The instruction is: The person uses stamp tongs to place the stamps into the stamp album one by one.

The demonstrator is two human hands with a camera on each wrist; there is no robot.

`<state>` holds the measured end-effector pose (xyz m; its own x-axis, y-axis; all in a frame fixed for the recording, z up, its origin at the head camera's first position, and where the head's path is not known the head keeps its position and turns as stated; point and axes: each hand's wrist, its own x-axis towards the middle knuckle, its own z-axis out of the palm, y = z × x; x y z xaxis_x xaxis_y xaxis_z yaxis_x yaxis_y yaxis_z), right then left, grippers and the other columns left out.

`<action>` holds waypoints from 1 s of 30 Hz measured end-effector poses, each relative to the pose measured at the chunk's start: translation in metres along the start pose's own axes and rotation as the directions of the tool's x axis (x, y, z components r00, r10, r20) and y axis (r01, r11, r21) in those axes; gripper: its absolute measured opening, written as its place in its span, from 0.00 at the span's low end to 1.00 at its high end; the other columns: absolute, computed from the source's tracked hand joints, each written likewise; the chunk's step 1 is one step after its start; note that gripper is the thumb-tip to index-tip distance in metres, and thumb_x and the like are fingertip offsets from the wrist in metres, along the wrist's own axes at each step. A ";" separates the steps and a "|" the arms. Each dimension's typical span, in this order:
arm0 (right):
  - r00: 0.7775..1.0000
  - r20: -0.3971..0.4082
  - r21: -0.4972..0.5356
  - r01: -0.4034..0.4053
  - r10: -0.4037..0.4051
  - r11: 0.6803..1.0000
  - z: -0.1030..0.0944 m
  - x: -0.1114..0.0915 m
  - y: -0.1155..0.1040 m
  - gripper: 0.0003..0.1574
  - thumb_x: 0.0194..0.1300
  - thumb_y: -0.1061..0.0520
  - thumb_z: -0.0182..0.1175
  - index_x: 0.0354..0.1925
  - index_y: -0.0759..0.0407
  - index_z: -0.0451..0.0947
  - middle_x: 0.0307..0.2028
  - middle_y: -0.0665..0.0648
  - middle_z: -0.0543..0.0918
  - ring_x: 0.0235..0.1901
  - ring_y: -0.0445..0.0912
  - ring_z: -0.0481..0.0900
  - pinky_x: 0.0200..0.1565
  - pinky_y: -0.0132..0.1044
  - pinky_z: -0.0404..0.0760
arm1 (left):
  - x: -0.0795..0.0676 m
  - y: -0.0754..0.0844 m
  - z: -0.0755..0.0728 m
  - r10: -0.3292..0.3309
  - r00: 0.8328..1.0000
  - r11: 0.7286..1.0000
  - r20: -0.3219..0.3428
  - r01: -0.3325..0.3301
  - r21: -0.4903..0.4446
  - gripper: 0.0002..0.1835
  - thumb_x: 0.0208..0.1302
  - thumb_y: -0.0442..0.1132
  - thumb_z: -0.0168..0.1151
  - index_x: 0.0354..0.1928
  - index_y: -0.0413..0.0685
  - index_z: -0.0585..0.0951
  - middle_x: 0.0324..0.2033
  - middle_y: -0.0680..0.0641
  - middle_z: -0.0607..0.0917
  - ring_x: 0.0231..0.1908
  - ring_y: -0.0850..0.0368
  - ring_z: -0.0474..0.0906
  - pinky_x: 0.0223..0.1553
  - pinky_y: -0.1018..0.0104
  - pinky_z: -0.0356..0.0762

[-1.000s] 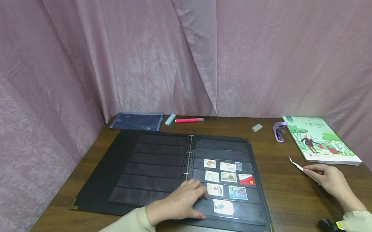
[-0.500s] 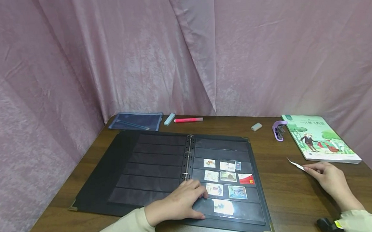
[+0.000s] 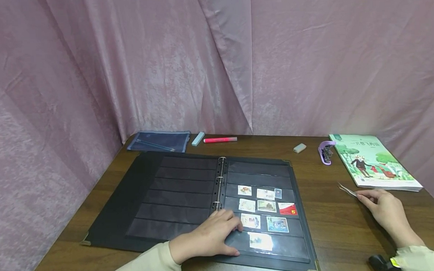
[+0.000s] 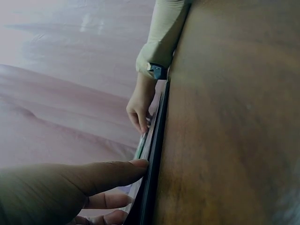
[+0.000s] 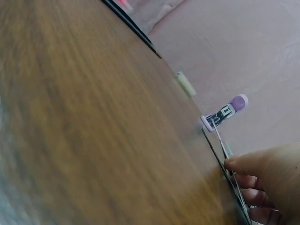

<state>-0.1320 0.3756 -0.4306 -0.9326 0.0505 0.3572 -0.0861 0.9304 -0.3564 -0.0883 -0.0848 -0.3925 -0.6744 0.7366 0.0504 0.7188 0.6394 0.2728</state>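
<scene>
In the head view, a black stamp album (image 3: 119, 202) lies spread on the table. My left hand (image 3: 215, 233) rests on the lower inner part of its right page, thumb near the bottom edge. Several stamps (image 3: 266, 206) sit in that page's strips, one partly under glare. The left wrist view shows the thumb (image 4: 117, 176) at the album's edge. Off to the right, my right hand (image 3: 386, 211) pinches metal tweezers (image 3: 348, 191) between thumb and fingers, their two slim prongs pointing away to the upper left. The right wrist view also has the tweezers (image 5: 219, 136), prongs parted.
Behind the album lie a blue zip pouch (image 3: 160, 142), a pale blue block (image 3: 198, 139) and a pink marker (image 3: 220, 139). A whitish eraser (image 3: 299, 148), a purple stapler (image 3: 326, 153) and a green picture book (image 3: 376, 162) stand back right. A pink curtain (image 3: 214, 64) hangs behind.
The tweezers have turned in my right hand: one pale strip before, they now show two parted prongs. The right hand has shifted only slightly; my left hand stays on the page.
</scene>
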 end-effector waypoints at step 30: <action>0.995 0.068 0.049 0.064 -0.067 0.997 -0.021 0.018 -0.017 0.24 0.59 0.49 0.57 0.46 0.67 0.75 0.46 0.77 0.74 0.46 0.71 0.68 0.44 0.59 0.62 | 0.005 -0.029 -0.029 -0.103 0.982 0.987 -0.156 0.120 0.103 0.30 0.49 0.56 0.64 0.53 0.54 0.71 0.45 0.53 0.73 0.46 0.60 0.67 0.48 0.64 0.67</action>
<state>-0.1402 0.3688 -0.3999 -0.9463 -0.0367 0.3212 -0.1625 0.9128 -0.3746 -0.1177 -0.1063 -0.3721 -0.7630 0.6232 0.1716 0.6462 0.7425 0.1765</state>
